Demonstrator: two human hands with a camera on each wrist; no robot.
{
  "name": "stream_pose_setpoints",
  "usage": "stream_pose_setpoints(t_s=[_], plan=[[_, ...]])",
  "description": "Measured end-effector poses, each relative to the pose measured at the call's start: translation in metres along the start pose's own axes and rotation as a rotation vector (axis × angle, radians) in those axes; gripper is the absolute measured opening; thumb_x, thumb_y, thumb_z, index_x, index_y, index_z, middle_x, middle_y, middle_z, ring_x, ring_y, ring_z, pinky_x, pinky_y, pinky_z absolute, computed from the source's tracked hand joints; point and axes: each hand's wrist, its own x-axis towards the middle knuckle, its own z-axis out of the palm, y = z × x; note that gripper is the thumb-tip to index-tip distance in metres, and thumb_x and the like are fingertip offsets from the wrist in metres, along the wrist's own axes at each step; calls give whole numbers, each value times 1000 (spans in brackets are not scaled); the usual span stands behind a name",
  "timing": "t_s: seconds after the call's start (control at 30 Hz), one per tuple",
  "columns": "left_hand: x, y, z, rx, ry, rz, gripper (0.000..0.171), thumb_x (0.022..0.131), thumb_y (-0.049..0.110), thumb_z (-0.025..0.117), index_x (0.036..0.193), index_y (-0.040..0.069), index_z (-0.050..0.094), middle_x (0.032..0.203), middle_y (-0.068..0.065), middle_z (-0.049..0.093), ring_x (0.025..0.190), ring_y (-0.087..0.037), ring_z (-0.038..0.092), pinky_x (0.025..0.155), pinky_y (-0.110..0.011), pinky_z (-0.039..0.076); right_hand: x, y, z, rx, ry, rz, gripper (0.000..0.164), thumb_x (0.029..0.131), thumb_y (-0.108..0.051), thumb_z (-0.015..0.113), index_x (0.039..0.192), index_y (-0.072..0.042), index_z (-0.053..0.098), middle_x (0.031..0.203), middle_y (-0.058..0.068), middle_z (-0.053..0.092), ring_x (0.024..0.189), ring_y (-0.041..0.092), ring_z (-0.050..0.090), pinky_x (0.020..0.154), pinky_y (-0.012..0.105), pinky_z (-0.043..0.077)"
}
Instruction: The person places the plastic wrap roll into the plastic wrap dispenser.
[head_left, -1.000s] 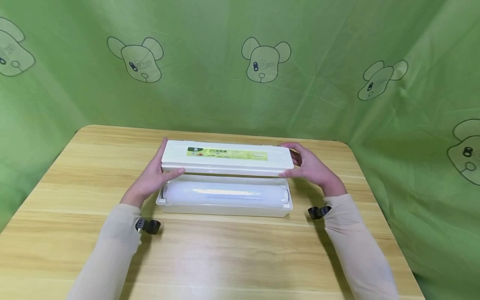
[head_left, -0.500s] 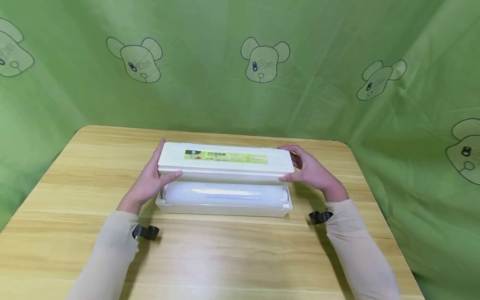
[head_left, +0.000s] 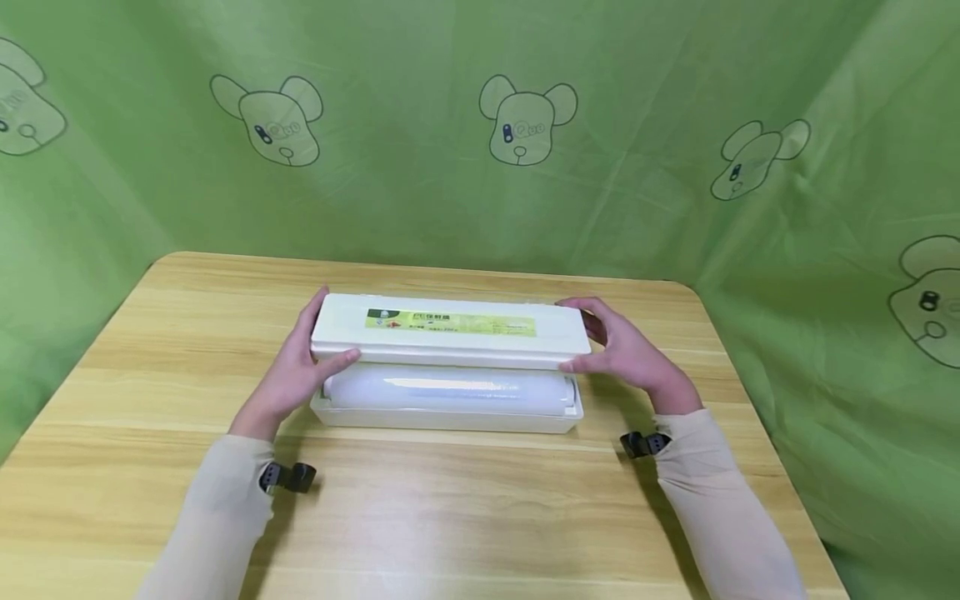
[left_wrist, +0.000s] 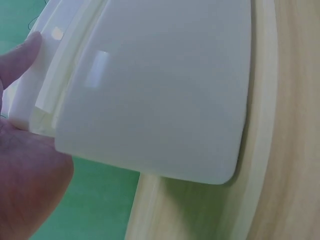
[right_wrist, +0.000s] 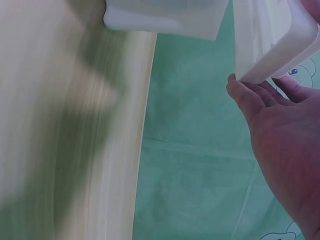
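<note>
A long white plastic lid [head_left: 337, 325] with a green and yellow label is held level at its two ends. My left hand [head_left: 288, 375] grips the left end, thumb along the front edge. The right end is gripped by my right hand [head_left: 626, 350], thumb in front and fingers behind. Below the lid, a white box [head_left: 450, 421] rests on the table with a roll of cling film [head_left: 450, 393] inside. The lid covers the box's back part in the head view. In the right wrist view a gap shows between lid [right_wrist: 265, 55] and box [right_wrist: 165, 17].
The wooden table [head_left: 450, 517] has rounded back corners. A green curtain [head_left: 405, 200] with cartoon animal heads hangs behind it and at the sides. A small black camera [head_left: 300, 477] is strapped to the left wrist, and another camera [head_left: 636, 444] to the right.
Both hands have brought the lid down and slightly towards the person, nearer the box, so it now hides the box's back edge. The box and roll stay where they were.
</note>
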Motion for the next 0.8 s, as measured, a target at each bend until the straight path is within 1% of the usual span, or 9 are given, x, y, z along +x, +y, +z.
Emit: stream_pose_setpoints(t_s=[0.1,0.2,0.3,0.43,0.57,0.63,0.7,0.8], plan=[[-3,-1,0,-37,2,11,104,86,9,76,159,16,2,163,-10,6,147,-27,8,118,-47,8,-1,-1,1,2,-11,-14,86,71,-1,87,141,2,38,137,16,48,128,33,47,110,45,34],[-5,-2,-1,-88,0,31,103,83,1,76,157,10,5,164,-7,2,147,-24,6,119,-42,9,-3,-2,2,2,-16,-16,85,71,0,87,141,2,39,137,16,48,127,32,47,109,40,37],[-6,-4,-1,-103,-4,34,101,82,-1,76,156,7,8,164,-2,-3,148,-21,3,118,-38,8,-5,-3,3,4,-22,-20,86,71,1,87,141,3,38,138,17,47,126,32,47,107,35,39],[-9,-5,-2,-87,-9,16,103,82,2,76,157,11,6,164,-5,0,147,-25,7,118,-43,11,-7,-3,5,18,-19,-28,85,70,2,86,141,3,39,138,16,47,126,32,48,105,28,40],[-12,-5,-3,-30,-15,-9,107,84,10,78,159,20,3,163,-10,4,147,-29,8,118,-50,7,-9,-3,8,28,-18,-28,85,71,2,86,141,1,39,138,15,47,124,30,49,102,25,42],[-13,-5,-3,-5,-17,-11,107,84,12,78,159,23,3,163,-11,6,146,-32,8,117,-52,5,-11,-3,9,23,-19,-28,85,71,1,86,141,1,39,138,15,47,124,30,49,101,25,42],[-15,-6,-3,-8,-24,-17,107,84,13,78,159,27,3,163,-12,8,146,-33,13,117,-53,7,-13,-3,9,8,-19,-32,85,72,0,86,141,1,38,138,15,46,125,30,47,103,24,40],[-17,-7,-2,-25,-29,-12,106,84,11,78,159,26,4,161,-14,14,143,-35,20,117,-54,11,-16,-2,9,-21,-18,-44,85,71,-1,87,141,0,39,139,14,45,130,30,43,107,24,35]])
